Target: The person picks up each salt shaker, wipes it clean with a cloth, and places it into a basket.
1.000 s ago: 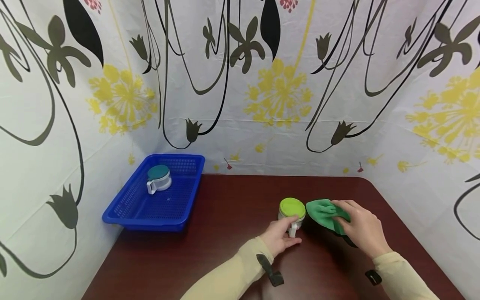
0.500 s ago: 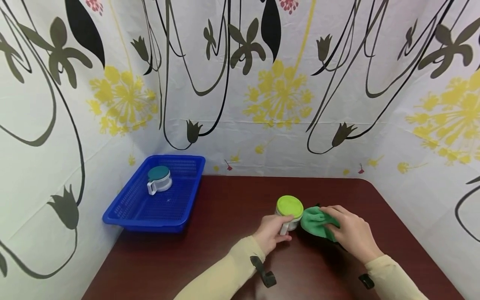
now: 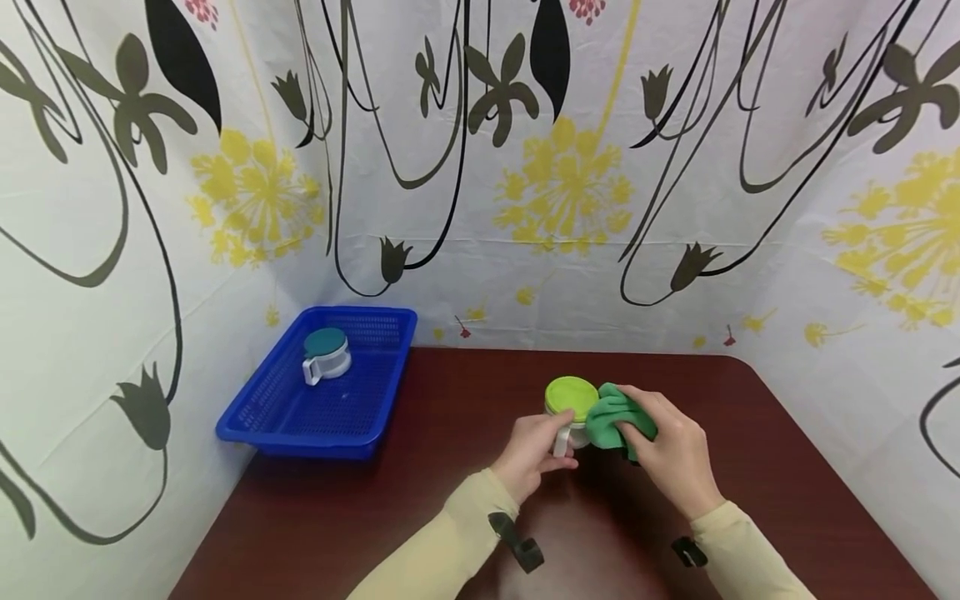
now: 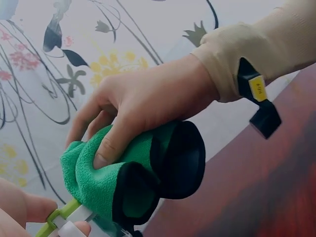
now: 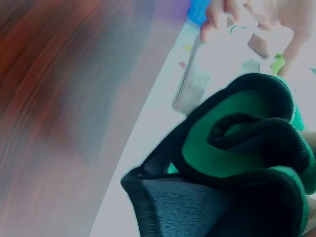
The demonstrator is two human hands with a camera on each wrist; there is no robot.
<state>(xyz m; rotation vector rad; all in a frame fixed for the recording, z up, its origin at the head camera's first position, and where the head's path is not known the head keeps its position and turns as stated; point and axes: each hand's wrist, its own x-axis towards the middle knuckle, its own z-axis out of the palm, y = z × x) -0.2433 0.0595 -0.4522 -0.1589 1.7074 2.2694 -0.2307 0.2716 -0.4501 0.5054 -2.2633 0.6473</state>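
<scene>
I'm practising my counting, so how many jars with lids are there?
2. The teal-lidded jar sits in the blue basket, and the lime-lidded jar is gripped at its handle by the left hand, next to the green cloth.

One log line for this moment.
left hand: grips lime-lidded jar by handle | right hand: holds cloth at jar | teal-lidded jar: in basket
</scene>
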